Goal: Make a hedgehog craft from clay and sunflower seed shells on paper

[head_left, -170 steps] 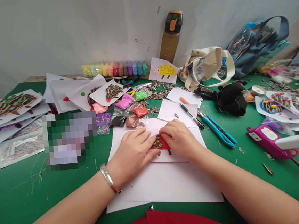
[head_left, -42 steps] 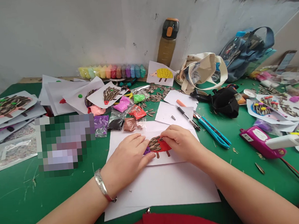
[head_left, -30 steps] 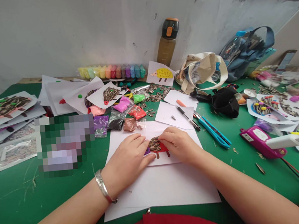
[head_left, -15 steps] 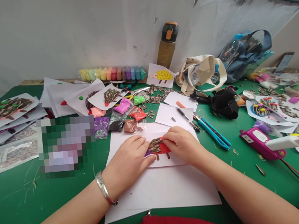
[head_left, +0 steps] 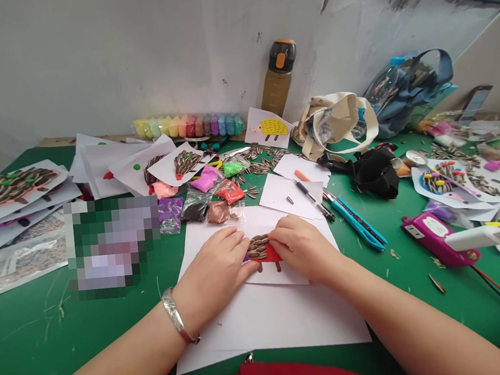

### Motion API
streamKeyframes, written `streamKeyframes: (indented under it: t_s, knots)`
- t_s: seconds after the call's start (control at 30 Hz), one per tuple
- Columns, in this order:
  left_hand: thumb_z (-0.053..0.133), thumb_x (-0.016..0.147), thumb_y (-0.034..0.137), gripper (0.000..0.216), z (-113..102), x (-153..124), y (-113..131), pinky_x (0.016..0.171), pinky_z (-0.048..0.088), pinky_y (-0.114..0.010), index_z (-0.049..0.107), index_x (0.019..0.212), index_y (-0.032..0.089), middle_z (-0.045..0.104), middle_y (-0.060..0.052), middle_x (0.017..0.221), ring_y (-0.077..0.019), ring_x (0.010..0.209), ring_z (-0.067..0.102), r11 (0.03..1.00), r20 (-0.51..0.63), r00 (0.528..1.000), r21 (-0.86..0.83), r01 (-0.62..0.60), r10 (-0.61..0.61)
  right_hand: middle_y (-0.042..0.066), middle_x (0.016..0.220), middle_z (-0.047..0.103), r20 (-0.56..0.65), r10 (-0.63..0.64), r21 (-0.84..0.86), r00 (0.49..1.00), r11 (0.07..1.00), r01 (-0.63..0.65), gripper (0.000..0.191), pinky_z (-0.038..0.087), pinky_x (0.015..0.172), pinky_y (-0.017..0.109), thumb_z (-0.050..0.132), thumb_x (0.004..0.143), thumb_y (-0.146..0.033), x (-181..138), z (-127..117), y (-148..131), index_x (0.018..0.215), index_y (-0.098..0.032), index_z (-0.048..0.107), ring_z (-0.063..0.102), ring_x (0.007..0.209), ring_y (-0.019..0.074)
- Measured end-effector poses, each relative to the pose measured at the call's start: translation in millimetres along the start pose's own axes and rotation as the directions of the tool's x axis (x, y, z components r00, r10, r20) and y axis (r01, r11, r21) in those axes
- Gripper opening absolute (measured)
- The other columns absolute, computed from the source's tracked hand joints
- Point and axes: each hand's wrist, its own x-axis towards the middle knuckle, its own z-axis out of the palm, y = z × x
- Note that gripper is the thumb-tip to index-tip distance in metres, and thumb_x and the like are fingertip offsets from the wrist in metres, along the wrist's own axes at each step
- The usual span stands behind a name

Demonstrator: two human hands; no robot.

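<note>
A small red clay hedgehog with striped sunflower seeds pressed onto its back lies on a white paper sheet in front of me. My left hand lies flat on the paper at the figure's left, fingers stretched out and together, fingertips touching its purple nose end. My right hand sits at the figure's right, fingers curled and pinched down on the seeds on the red body. A silver bangle circles my left wrist.
Bags of coloured clay and loose sunflower seeds lie beyond the paper. A pen and blue utility knife sit to the right, then a pink device. Finished hedgehog sheets pile up left; bags and a bottle stand by the wall.
My right hand's fingers have kept shifting over the seeds on the red body, closing in on the figure. My left hand stays flat at its left. The view has tilted slightly.
</note>
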Motion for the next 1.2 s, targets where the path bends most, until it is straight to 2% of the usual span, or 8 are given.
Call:
streamKeyframes:
  t_s: [0.23,0.37,0.6,0.7,0.9,1.0,1.1,1.2]
  knots:
    - [0.063,0.092,0.032,0.025,-0.8,1.0,0.2,0.104,0.047,-0.048,0.063,0.106,0.011,0.066,-0.013,0.108,-0.0302,0.114,0.057,1.000,-0.012,1.000,-0.009,0.000,0.000,0.006,0.080,0.064,-0.018,0.119,0.074,0.993,0.990,-0.117,0.026,0.043,0.074,0.030,0.051,0.092,-0.013,-2.0,-9.2,6.5,0.078,-0.018,0.072,0.057,0.081,0.0189]
    - [0.062,0.092,0.032,0.023,-0.4,1.5,0.1,0.103,0.047,-0.049,0.064,0.103,0.012,0.066,-0.013,0.107,-0.0315,0.113,0.057,1.000,-0.015,1.000,0.002,-0.012,0.012,0.005,0.080,0.065,0.039,0.150,0.095,0.988,0.984,-0.153,0.024,0.042,0.072,0.029,0.053,0.090,-0.011,-0.2,-15.5,5.8,0.079,-0.018,0.073,0.058,0.080,0.0177]
    - [0.065,0.090,0.034,0.024,-0.6,0.7,-0.1,0.101,0.048,-0.049,0.065,0.100,0.012,0.066,-0.013,0.108,-0.0313,0.112,0.057,1.000,0.001,1.000,0.008,0.009,-0.009,0.005,0.085,0.066,0.061,0.208,-0.094,0.976,0.975,-0.201,0.027,0.039,0.074,0.029,0.049,0.090,-0.014,49.9,-39.4,14.3,0.083,-0.021,0.074,0.059,0.080,0.0175]
    - [0.066,0.090,0.034,0.025,-1.2,0.6,0.7,0.100,0.049,-0.049,0.065,0.099,0.011,0.066,-0.013,0.106,-0.0312,0.111,0.058,1.000,0.011,1.000,-0.001,0.025,-0.025,0.006,0.090,0.067,0.045,0.209,-0.225,0.977,0.955,-0.194,0.030,0.038,0.076,0.029,0.045,0.091,-0.014,79.0,-33.4,19.5,0.089,-0.021,0.074,0.058,0.085,0.0193]
    - [0.068,0.089,0.034,0.024,0.5,0.5,1.3,0.100,0.049,-0.048,0.066,0.097,0.011,0.067,-0.014,0.105,-0.0317,0.111,0.058,1.000,0.006,1.000,0.020,0.013,-0.014,0.010,0.088,0.065,0.049,0.188,-0.263,0.981,0.950,-0.169,0.026,0.038,0.073,0.030,0.046,0.090,-0.013,109.9,-4.8,26.6,0.084,-0.018,0.071,0.058,0.086,0.0218]
    - [0.066,0.089,0.034,0.025,1.1,0.5,0.8,0.100,0.048,-0.048,0.066,0.098,0.010,0.067,-0.014,0.105,-0.0313,0.111,0.058,1.000,0.007,1.000,0.024,0.012,-0.013,0.011,0.092,0.064,0.026,0.201,-0.270,0.979,0.945,-0.187,0.026,0.038,0.073,0.030,0.042,0.092,-0.013,109.5,-5.3,25.9,0.087,-0.017,0.067,0.058,0.087,0.0222]
    - [0.065,0.091,0.035,0.027,0.4,1.0,1.1,0.101,0.047,-0.048,0.066,0.100,0.010,0.066,-0.013,0.104,-0.0308,0.110,0.057,1.000,0.010,1.000,0.028,-0.006,0.005,0.009,0.096,0.065,-0.043,0.235,-0.232,0.971,0.943,-0.239,0.028,0.038,0.074,0.031,0.034,0.096,-0.013,91.9,-17.4,18.2,0.099,-0.019,0.061,0.058,0.086,0.0208]
    - [0.065,0.091,0.035,0.027,-0.9,1.7,2.1,0.099,0.048,-0.047,0.065,0.100,0.010,0.065,-0.012,0.103,-0.0295,0.107,0.058,1.000,0.022,0.999,0.002,0.028,-0.028,0.002,0.081,0.065,-0.080,0.231,-0.001,0.970,0.973,-0.232,0.025,0.039,0.072,0.029,0.034,0.099,-0.022,57.3,-29.7,6.5,0.098,-0.022,0.058,0.058,0.074,0.0172]
